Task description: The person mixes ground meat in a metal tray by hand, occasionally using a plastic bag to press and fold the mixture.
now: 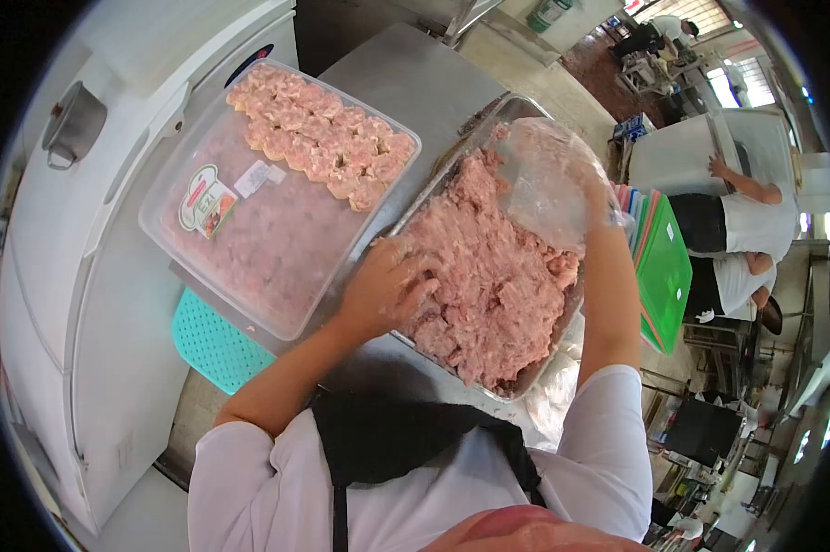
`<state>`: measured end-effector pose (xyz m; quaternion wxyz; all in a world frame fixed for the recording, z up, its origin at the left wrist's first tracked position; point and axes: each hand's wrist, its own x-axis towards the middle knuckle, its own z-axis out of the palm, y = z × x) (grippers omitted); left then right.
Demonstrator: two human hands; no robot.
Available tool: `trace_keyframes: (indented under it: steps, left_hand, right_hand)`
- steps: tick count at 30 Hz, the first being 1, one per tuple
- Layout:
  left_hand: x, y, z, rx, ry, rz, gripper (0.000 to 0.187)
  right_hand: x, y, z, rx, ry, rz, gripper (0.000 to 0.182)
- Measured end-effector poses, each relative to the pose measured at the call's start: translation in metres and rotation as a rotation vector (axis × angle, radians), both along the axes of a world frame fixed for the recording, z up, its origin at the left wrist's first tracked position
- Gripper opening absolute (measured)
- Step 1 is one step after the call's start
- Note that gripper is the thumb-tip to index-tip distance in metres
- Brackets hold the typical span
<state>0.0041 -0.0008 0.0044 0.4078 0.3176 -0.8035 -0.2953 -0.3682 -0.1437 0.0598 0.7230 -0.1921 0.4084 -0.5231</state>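
A deep metal tray (523, 385) holds a large mass of pinkish minced meat (489, 276). My left hand (389, 283) is at the tray's left side, its bent fingers apart against the meat, with bits stuck to them. On the far right of the tray, my right hand (599, 204) grips a clear plastic bag (548, 170), which covers part of its fingers. The bag is spread over the meat's upper right. To the left sits a lidded plastic container (277, 267); rows of meat-filled dumplings (323, 133) lie at its far end, and more pink shapes show blurrily through it.
The metal table (406, 83) bears the tray and container. A turquoise perforated basket (217, 340) is below left, beside a white freezer (121, 368) with a metal pot (74, 120). Stacked coloured lids (663, 271) stand right of the tray. Other people (755, 221) are farther right.
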Motion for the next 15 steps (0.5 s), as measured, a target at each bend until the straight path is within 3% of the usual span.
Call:
trace_keyframes:
  steps: [5,8,12,15]
  left_hand:
    - [0.003,0.0,-0.001,0.006,0.033,-0.015,0.026]
    - [0.003,-0.001,-0.001,-0.001,0.098,-0.006,0.027]
    - [0.004,-0.002,-0.002,0.013,0.109,-0.016,0.024]
    - [0.004,-0.002,0.001,-0.005,0.116,-0.03,0.023]
  right_hand:
    - [0.021,-0.038,-0.039,0.262,-0.448,0.004,0.035]
    - [0.036,-0.041,-0.05,0.365,-0.56,-0.01,0.035]
    - [0.089,-0.008,-0.021,0.413,-0.122,-0.176,0.032]
    - [0.054,-0.025,-0.08,0.121,0.432,0.442,0.036]
